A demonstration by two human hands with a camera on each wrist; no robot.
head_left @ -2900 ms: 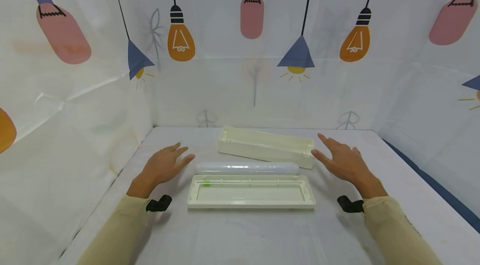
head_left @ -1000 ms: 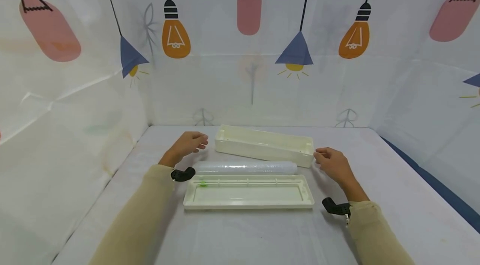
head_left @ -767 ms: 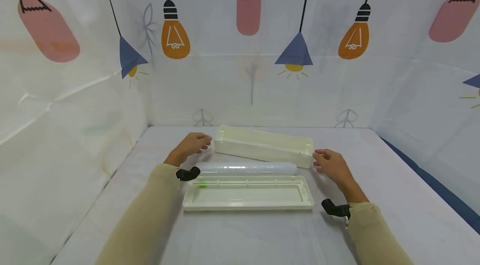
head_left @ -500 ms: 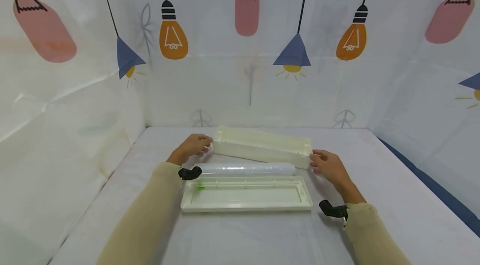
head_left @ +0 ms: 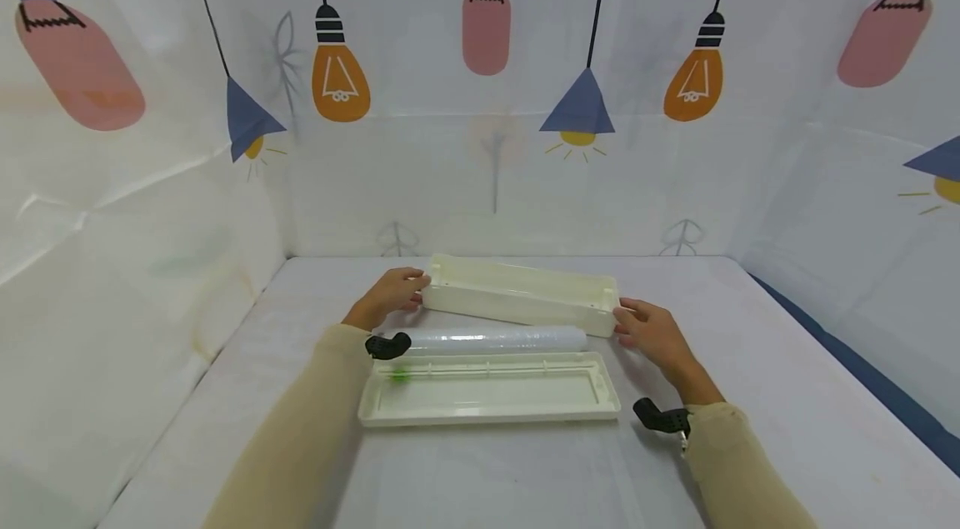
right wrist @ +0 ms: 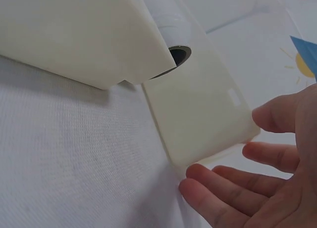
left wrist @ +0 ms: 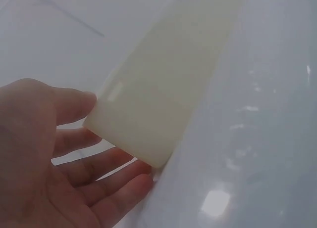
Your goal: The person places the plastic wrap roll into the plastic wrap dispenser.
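Note:
A long cream plastic box, open on top, lies at a slight angle toward the back of the table. My left hand is at its left end; in the left wrist view, the thumb meets one corner and the loosely spread fingers lie along the end wall. At the opposite end my right hand has its thumb by one corner and fingertips right at the end wall. In front of the box lies a roll of clear plastic wrap, and nearer still a shallow cream lid.
The lid bears a small green mark near its left end. A white sheet covers the table, whose back edge meets a wall sheet printed with lamps. Black camera mounts sit at both wrists.
Both hands have come inward to the box's ends from wider apart, the left one moving farther. Box, roll and lid keep their places; the view has shifted slightly.

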